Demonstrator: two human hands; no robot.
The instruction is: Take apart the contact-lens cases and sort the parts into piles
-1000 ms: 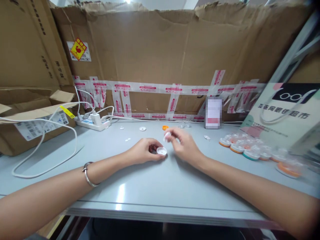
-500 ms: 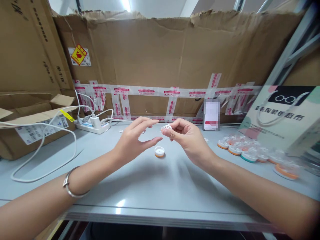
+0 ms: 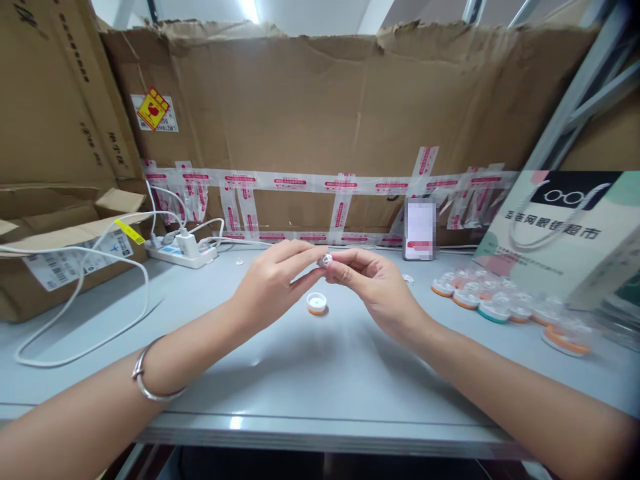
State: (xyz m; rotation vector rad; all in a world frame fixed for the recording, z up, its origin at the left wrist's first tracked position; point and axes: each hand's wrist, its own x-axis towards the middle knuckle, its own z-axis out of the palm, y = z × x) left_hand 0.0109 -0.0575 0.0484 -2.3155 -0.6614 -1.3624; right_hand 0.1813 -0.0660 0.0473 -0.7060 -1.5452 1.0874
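Between both sets of fingertips, above the table, is a small white plastic part (image 3: 326, 260) with openings in it; its exact kind is too small to make out. My left hand (image 3: 280, 280) has its thumb and fingers closed on the part's left side. From the right, my right hand (image 3: 380, 280) pinches the same part between thumb and forefinger. Just below them a round white cup with an orange base (image 3: 317, 304) stands upright on the table, touched by neither hand.
Several clear-topped round pieces with orange or green bases (image 3: 495, 308) stand at right, before a paper bag (image 3: 545, 247). A phone (image 3: 420, 230) leans at the back against a large carton (image 3: 300, 120). A power strip (image 3: 185, 253), white cable (image 3: 147, 293) and open box (image 3: 75, 260) are left.
My left hand has moved right and closed its fingers on the small white part, which my right hand was holding alone. The part has turned slightly. The camera view has shifted a little.
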